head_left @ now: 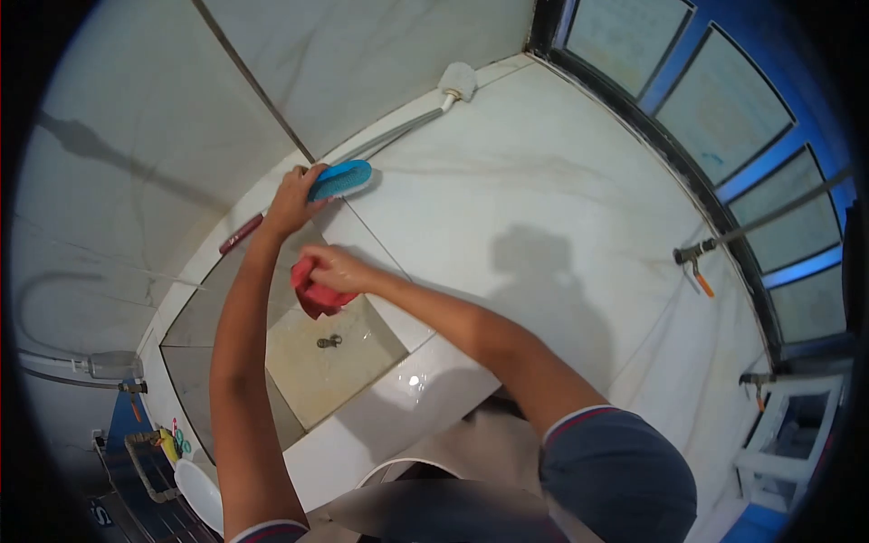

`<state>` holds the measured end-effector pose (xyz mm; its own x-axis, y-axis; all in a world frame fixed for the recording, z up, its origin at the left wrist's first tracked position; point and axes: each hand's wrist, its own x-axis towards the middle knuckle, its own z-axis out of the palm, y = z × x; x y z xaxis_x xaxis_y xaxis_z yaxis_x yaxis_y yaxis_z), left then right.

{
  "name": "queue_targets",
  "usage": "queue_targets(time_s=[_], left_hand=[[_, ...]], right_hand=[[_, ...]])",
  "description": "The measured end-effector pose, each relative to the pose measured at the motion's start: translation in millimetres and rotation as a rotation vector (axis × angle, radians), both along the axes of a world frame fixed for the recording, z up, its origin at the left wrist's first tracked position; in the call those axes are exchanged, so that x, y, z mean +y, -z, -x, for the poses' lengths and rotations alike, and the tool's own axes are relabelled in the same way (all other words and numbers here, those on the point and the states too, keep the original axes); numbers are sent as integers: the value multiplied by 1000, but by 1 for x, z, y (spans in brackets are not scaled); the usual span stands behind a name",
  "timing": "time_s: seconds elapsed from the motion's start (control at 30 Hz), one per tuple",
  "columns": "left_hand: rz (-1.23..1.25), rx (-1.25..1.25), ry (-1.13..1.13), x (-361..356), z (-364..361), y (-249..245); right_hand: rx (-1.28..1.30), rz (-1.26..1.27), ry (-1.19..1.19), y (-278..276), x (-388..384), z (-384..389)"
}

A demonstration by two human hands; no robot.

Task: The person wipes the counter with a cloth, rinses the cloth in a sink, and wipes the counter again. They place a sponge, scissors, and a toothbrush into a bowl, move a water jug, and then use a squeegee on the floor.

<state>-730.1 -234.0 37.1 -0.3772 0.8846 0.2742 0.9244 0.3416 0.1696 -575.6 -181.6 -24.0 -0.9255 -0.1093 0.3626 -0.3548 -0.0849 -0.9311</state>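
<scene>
My left hand is closed round one end of a blue oval scrub brush above the white tiled counter. Nearer to me, my right hand grips a bunched red cloth, part of which hangs below the fingers. Both hands are over or beside a square sunken basin, which has a small metal fitting on its pale floor. Behind the blue brush lies a long-handled brush with a round white head; my left hand and arm cover part of the area toward a dark red handle.
A blue-framed window borders the right side. A valve with an orange lever juts out there, near a small white frame. At lower left are a white bowl and pipework.
</scene>
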Motion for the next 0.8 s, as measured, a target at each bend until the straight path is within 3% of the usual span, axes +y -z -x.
queue_targets(time_s=[0.07, 0.13, 0.23, 0.3, 0.37, 0.4, 0.43, 0.47, 0.5, 0.57, 0.6, 0.67, 0.8], left_hand=[[125, 101, -20, -6, 5, 15], [68, -16, -162, -10, 10, 31], [-12, 135, -165, -24, -10, 30], [-85, 195, -176, -47, -12, 31], [-377, -149, -108, -77, 2, 32], [-374, -152, -108, -96, 9, 30], [-343, -538, -300, -119, 15, 28], [-307, -923, -492, -138, 23, 27], [-294, -923, -492, -158, 36, 29], [-397, -1197, -424, -186, 58, 36], [-388, -1202, -423, -193, 54, 31], [-642, -1352, -547, -201, 36, 8], [-619, -1467, -529, -220, 51, 6]], right_hand=[[21, 54, 130, -8, 22, -32], [-79, 48, 232, -30, 58, -69], [-97, -155, 447, -50, 116, -125], [-313, -110, 456, -60, 135, -168], [-469, -96, 470, -48, 132, -199], [-287, -525, 687, -16, 129, -207], [-86, -953, 882, 5, 117, -213], [-89, -955, 877, 5, 99, -215], [-49, -953, 855, 9, 74, -217], [-52, -996, 820, -1, 10, -223], [-33, -1009, 817, 0, -18, -226], [-11, -1079, 817, -3, -71, -231], [-31, -1083, 834, -11, -174, -226]])
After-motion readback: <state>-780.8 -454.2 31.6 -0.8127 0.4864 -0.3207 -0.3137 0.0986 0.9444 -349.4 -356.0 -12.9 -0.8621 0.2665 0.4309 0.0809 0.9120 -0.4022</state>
